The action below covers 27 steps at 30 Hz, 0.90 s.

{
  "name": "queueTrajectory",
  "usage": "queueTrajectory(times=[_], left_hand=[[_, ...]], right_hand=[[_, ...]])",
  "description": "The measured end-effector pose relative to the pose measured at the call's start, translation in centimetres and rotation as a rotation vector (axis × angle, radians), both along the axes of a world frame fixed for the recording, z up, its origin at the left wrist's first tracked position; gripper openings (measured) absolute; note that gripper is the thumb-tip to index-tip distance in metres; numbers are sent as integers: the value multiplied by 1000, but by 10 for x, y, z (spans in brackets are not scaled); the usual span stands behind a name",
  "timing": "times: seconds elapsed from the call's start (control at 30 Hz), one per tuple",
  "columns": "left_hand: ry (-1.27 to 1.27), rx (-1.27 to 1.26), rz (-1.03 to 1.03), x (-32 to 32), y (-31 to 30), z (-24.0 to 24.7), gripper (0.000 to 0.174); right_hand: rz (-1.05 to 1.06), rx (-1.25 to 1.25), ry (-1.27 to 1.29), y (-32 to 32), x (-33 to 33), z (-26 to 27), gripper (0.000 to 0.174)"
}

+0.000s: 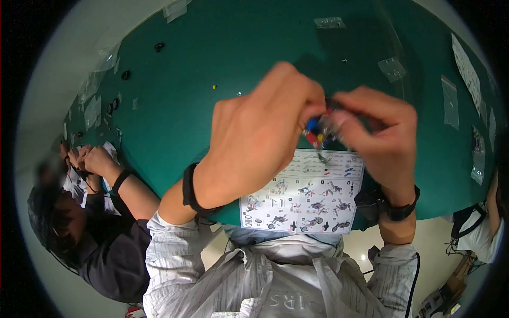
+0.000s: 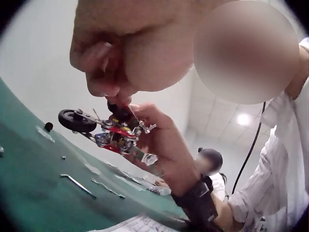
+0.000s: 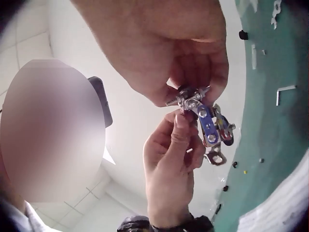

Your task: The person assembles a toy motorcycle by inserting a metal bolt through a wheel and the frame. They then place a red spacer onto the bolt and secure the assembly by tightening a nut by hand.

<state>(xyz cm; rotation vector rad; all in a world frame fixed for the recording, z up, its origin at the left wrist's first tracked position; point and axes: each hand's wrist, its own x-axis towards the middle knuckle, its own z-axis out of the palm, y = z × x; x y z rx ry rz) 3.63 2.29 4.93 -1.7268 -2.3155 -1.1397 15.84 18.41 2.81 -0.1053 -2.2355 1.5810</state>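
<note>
A small model motorcycle (image 2: 118,135) of metal strips, with red and blue pieces and a black wheel (image 2: 77,121), is held up over the table between both hands. My right hand (image 1: 379,127) grips it by one end, fingers curled round a dark part. My left hand (image 1: 260,132) comes in from the other side, its thumb and fingertip pinching the model near the silver fittings (image 3: 190,100). In the right wrist view, the blue strip (image 3: 208,128) hangs below the right fingers. Below the hands, a printed instruction sheet (image 1: 302,201) lies at the table's near edge.
On the green table (image 1: 185,79) lie an L-shaped hex key (image 3: 285,92), a small yellow piece (image 1: 214,87), black wheels (image 1: 125,75) at left and plastic bags (image 1: 392,69) at right. Another person's hands (image 1: 95,159) work at the left edge.
</note>
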Motion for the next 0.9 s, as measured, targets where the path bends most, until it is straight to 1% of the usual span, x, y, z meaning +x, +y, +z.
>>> queueTrajectory(times=[0.03,0.1,0.13,0.17,0.27,0.33,0.37,0.4,0.47,0.5,0.53,0.6,0.77,0.83,0.9], left_hand=[[22,-19,-7,-3,1,2,12],[61,-56,-22,-10,3,3,12],[50,-24,-39,-17,7,2,11],[16,-2,-50,-19,6,-1,10],[-87,43,-36,-27,2,3,9],[-163,35,2,-27,0,11,9],[-226,53,-2,-27,-2,11,18],[-169,50,-98,-28,-2,10,20],[-44,43,-285,-34,-2,9,25],[38,-9,-257,-32,-4,6,32],[88,4,-276,-32,-5,3,32],[192,38,-317,-34,-1,-4,33],[460,179,-254,-26,-4,-8,33],[603,193,-234,-23,-6,-8,32],[748,193,-227,-21,-9,-10,31]], right_hand=[[70,66,6,0,-1,-3,14],[76,-123,-68,-25,1,-9,13],[76,-207,-96,-30,-2,-11,13],[21,-184,-117,-27,0,-5,14],[-83,-513,-268,-16,-4,-8,16],[-143,-547,-254,-10,-4,-8,18],[-165,-547,-232,-5,-5,-10,17],[-186,-549,-213,-2,-5,-10,17],[-171,-629,-176,-1,-6,-7,17],[-154,-662,-182,0,-3,-5,17],[-140,-695,-188,1,-2,-5,17],[-107,-681,-186,0,-2,-6,16],[-78,-686,-205,-3,0,-7,14],[-85,-659,-234,-4,0,-4,14],[-72,-684,-236,-3,2,-4,13]])
